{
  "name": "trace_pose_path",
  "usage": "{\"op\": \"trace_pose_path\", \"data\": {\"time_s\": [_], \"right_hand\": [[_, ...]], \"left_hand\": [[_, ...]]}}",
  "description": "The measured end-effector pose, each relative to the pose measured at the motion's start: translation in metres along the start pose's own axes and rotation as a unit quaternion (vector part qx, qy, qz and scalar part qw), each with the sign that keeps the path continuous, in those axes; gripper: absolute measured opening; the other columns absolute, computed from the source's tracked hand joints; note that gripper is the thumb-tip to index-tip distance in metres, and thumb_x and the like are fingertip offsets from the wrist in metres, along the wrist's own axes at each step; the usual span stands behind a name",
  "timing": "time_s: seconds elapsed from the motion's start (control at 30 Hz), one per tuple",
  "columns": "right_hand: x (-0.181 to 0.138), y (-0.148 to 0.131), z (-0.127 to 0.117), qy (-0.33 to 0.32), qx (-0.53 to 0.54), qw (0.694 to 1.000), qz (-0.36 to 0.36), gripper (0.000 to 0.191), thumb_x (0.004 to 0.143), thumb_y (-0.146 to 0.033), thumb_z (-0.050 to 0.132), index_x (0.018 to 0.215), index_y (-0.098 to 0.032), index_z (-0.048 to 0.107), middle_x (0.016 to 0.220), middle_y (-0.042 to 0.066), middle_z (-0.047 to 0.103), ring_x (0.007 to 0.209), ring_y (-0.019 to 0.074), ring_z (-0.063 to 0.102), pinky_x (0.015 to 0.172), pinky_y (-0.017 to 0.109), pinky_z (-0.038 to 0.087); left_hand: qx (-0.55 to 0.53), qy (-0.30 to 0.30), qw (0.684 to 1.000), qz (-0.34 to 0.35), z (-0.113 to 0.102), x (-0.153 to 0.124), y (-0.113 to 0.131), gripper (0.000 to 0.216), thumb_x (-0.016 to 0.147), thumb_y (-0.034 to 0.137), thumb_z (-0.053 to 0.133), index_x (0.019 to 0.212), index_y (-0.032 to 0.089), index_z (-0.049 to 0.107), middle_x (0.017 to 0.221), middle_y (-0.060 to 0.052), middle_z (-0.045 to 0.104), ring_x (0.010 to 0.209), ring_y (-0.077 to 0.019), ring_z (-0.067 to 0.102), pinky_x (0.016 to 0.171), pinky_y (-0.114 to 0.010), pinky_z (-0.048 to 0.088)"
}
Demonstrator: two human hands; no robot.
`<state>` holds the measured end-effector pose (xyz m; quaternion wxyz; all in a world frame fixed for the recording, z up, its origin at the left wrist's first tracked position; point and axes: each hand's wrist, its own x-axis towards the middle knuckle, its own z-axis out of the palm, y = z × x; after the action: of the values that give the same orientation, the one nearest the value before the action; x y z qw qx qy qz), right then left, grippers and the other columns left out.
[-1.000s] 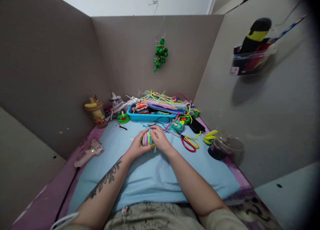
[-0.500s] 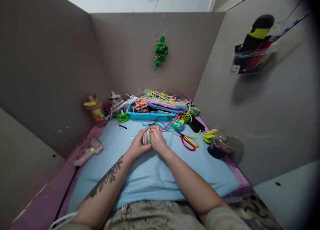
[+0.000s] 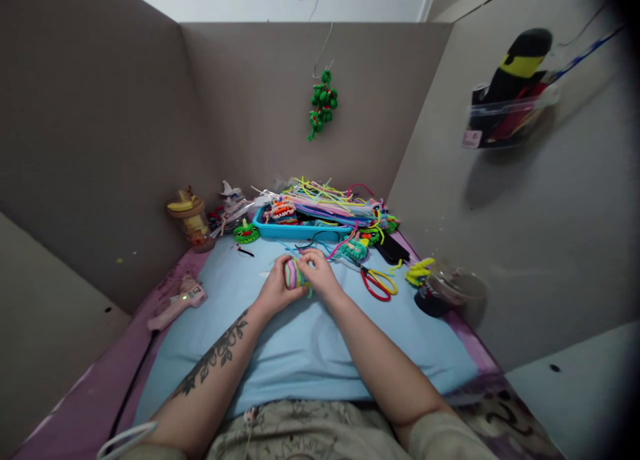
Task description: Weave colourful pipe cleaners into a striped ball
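A work nook closed in by plain grey-brown panel walls (image 3: 115, 120).

The panels stand on the left, back and right, and a white wall (image 3: 270, 0) shows above the back one. A clear plastic wall pocket (image 3: 510, 117) hangs on the right panel and casts a soft shadow below it. A purple-stained tabletop (image 3: 95, 400) carries a pale blue cloth mat (image 3: 300, 353). Light is even and dim.
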<state>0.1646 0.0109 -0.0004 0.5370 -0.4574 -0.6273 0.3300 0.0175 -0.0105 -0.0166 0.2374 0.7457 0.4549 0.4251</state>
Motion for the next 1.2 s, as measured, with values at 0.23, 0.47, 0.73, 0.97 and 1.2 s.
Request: {"op": "trace_pose_path", "data": {"time_s": [0.23, 0.47, 0.73, 0.97, 1.2], "right_hand": [[0.0, -0.001, 0.0, 0.008, 0.028, 1.0, 0.003, 0.02, 0.077, -0.036, 0.055, 0.066, -0.02, 0.057, 0.102, 0.007, 0.056, 0.103, 0.0206, 0.053, 0.096, 0.037, 0.038], [-0.002, -0.007, -0.003, 0.034, 0.071, 0.997, 0.022, 0.03, 0.08, -0.047, 0.053, 0.091, -0.019, 0.059, 0.107, 0.008, 0.058, 0.105, 0.0213, 0.052, 0.092, 0.036, 0.042], [-0.008, -0.012, 0.001, -0.147, 0.181, 0.969, 0.087, 0.033, 0.07, -0.05, 0.065, 0.083, -0.019, 0.061, 0.075, 0.0, 0.06, 0.069, 0.0148, 0.055, 0.063, 0.026, 0.045], [-0.008, -0.011, 0.0, -0.148, 0.153, 0.975, 0.067, 0.024, 0.068, -0.037, 0.068, 0.081, -0.017, 0.063, 0.071, -0.002, 0.059, 0.064, 0.0127, 0.052, 0.062, 0.025, 0.041], [-0.008, -0.02, -0.017, -0.219, 0.158, 0.961, 0.065, 0.018, 0.065, -0.032, 0.069, 0.072, -0.017, 0.061, 0.065, -0.004, 0.056, 0.059, 0.0107, 0.049, 0.06, 0.023, 0.036]], "left_hand": [[-0.013, -0.017, 0.999, 0.046, -0.003, 0.003, 0.0, 0.072, 0.063, 0.035, 0.075, 0.126, 0.019, 0.043, 0.123, -0.011, 0.05, 0.115, -0.0278, 0.049, 0.101, -0.044, 0.038], [-0.11, 0.038, 0.992, -0.045, -0.005, 0.006, -0.011, 0.081, 0.061, 0.033, 0.076, 0.131, 0.019, 0.04, 0.125, -0.011, 0.051, 0.117, -0.029, 0.049, 0.099, -0.044, 0.041], [-0.109, 0.08, 0.99, -0.036, -0.004, 0.008, -0.02, 0.083, 0.068, 0.052, 0.069, 0.135, 0.019, 0.033, 0.128, -0.015, 0.045, 0.122, -0.0312, 0.044, 0.101, -0.045, 0.039], [-0.228, 0.014, 0.968, -0.1, -0.008, 0.008, -0.015, 0.067, 0.086, 0.064, 0.034, 0.136, 0.02, 0.032, 0.131, -0.012, 0.049, 0.115, -0.0246, 0.053, 0.096, -0.039, 0.045], [-0.318, -0.007, 0.945, -0.072, -0.022, 0.01, -0.009, 0.052, 0.074, 0.054, 0.063, 0.112, 0.02, 0.058, 0.124, -0.009, 0.057, 0.114, -0.0284, 0.053, 0.095, -0.041, 0.044]]}}
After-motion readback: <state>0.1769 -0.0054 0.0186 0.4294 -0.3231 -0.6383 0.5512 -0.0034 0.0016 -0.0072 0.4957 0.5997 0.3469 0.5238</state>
